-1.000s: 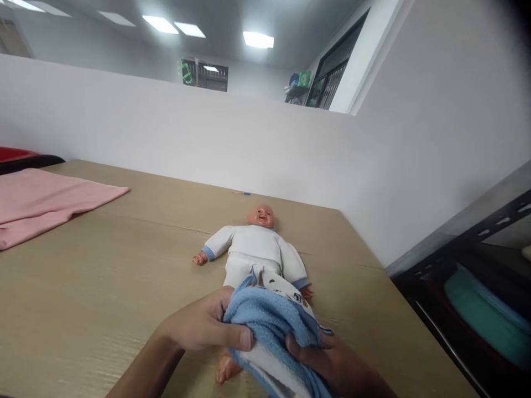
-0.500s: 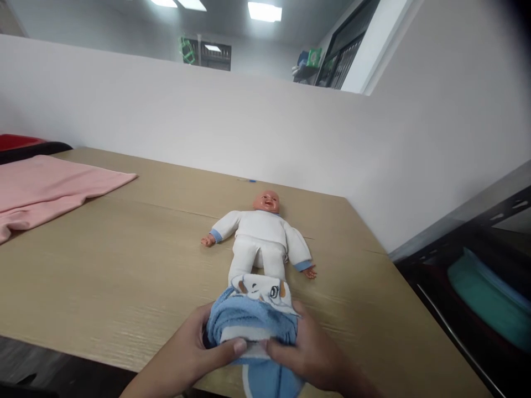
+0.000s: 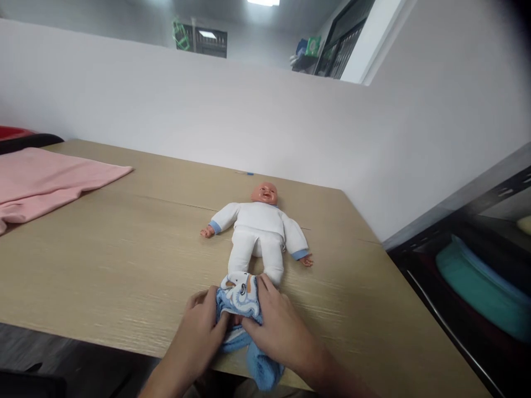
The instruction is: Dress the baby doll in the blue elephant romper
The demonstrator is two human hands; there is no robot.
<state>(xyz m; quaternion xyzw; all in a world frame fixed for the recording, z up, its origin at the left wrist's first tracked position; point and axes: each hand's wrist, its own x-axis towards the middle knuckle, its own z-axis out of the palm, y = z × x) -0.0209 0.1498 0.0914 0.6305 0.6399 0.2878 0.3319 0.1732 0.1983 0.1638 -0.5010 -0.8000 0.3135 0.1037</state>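
Blue cloth (image 3: 237, 299) and hands (image 3: 201, 327) (image 3: 277, 323) mostly hide the doll's (image 3: 259, 218) lower legs.

Doll (image 3: 259, 218) on worktop (image 3: 145, 265), head (image 3: 264, 193) toward far edge, garment (image 3: 240, 298) at lower legs (image 3: 272, 271) by near edge, cloth (image 3: 53, 177) toward far left corner, stick (image 3: 249, 174) behind head, rack (image 3: 489, 203) beyond right edge

From the garment (image 3: 240, 296), the doll (image 3: 258, 221) blocks twelve o'clock, the wall (image 3: 249, 121) rising beyond it; pink cloth (image 3: 53, 179) lies at ten. The counter (image 3: 124, 265) leaves passage at nine, and at three until the rack (image 3: 460, 222).
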